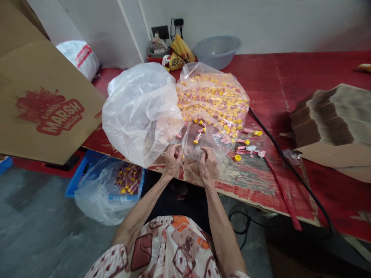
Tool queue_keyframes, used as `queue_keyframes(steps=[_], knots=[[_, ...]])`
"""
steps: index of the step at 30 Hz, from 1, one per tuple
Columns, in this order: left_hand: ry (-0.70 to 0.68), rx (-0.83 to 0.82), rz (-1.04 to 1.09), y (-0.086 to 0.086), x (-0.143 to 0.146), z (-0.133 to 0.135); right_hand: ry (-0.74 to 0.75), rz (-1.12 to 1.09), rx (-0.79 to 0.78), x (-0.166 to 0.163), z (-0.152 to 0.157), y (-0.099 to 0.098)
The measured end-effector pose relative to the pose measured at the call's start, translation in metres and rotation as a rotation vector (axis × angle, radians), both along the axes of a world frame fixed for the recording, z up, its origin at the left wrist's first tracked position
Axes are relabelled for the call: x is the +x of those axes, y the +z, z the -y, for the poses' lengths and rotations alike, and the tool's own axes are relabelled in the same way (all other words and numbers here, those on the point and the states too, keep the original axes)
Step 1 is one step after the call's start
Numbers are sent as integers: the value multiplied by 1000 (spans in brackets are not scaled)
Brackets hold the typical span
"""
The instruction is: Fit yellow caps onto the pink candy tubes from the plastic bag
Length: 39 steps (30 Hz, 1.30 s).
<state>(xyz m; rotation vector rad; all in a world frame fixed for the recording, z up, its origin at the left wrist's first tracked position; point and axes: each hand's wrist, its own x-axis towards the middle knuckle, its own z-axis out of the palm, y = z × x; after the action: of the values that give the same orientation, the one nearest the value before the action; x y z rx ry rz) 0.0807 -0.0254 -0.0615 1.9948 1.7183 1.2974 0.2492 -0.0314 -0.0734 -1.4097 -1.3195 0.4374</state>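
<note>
Left hand (174,160) and right hand (207,165) are resting half curled at the clear bag's (198,69) near edge, whether gripping I cannot tell, yellow-capped tubes (213,102) are lying inside it on the tabletop (313,73), a basin (217,50) is standing behind.

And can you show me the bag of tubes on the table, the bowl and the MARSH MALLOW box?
Bag of tubes (213,98): head view, middle of its clear plastic.
Bowl (218,61): head view, its near wall.
Box (56,106): head view, its printed side.
</note>
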Motion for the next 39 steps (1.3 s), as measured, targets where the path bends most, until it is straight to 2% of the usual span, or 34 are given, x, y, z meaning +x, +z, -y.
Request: queue_keyframes(steps=[2,6,8,11,14,17,23,26,29,32,36,39], knots=[[-60,-8,-80,3,-5,-4,4,52,-22,0,0,-1],[-327,-95,-263,15,-8,-13,44,112,-62,0,-1,-3],[-326,-102,-244,21,-8,-16,22,56,-56,2,-1,-2],[-238,-56,-197,22,-6,-14,-22,-21,-67,5,-1,0],[-305,-72,-170,17,0,-7,-2,-14,-87,8,0,2],[-364,-147,-29,17,4,-1,27,54,-104,12,-3,3],[-276,-466,482,34,4,-2,36,385,-189,6,-35,14],[-248,-507,547,39,2,-1,76,523,-251,-1,-55,16],[-252,-338,374,36,1,0,101,508,-259,-1,-62,12],[-298,-153,46,27,3,3,123,453,-202,7,-53,5],[-405,-128,-317,19,10,8,100,366,-117,20,-31,-3],[-396,-83,-377,22,15,12,34,343,-118,25,-17,-5]])
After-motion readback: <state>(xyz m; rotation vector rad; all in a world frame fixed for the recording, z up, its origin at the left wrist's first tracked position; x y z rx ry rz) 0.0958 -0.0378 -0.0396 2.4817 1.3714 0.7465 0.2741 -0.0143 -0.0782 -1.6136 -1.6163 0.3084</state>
